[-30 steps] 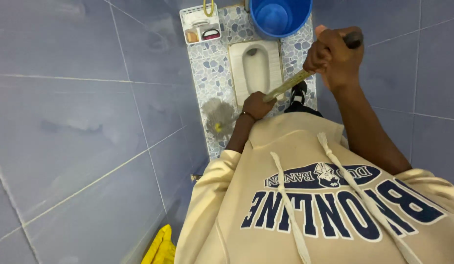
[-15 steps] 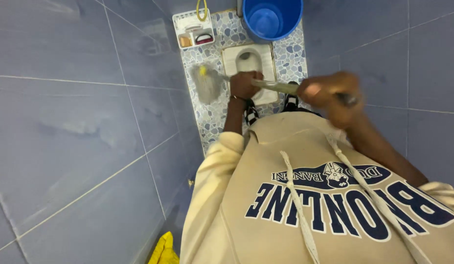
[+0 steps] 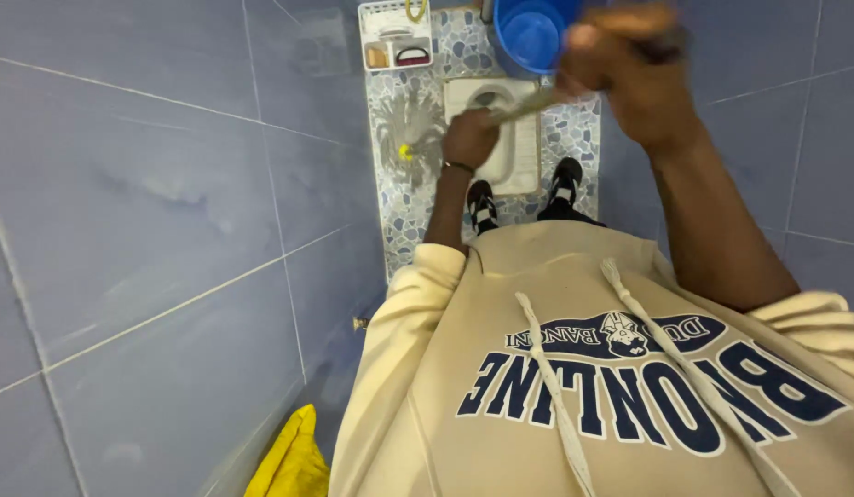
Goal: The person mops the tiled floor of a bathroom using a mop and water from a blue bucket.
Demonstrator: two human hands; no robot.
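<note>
Two hands: left hand [image 3: 470, 138] low, right hand [image 3: 620, 69] high, fingers of both clamped on the mop handle [image 3: 524, 106].
Axis: handle slants down-left to the mop head [image 3: 407, 138] on the pebble floor [image 3: 574, 129].

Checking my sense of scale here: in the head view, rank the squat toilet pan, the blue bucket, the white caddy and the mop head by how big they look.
1. Squat toilet pan
2. Blue bucket, partly hidden
3. Mop head and white caddy look too alike to rank.

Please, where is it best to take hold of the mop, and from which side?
Grip the mop by its long handle, never the splayed grey head on the pebble floor. Come from above, as left hand and right hand do: low and high spacing probably gives leverage.
</note>
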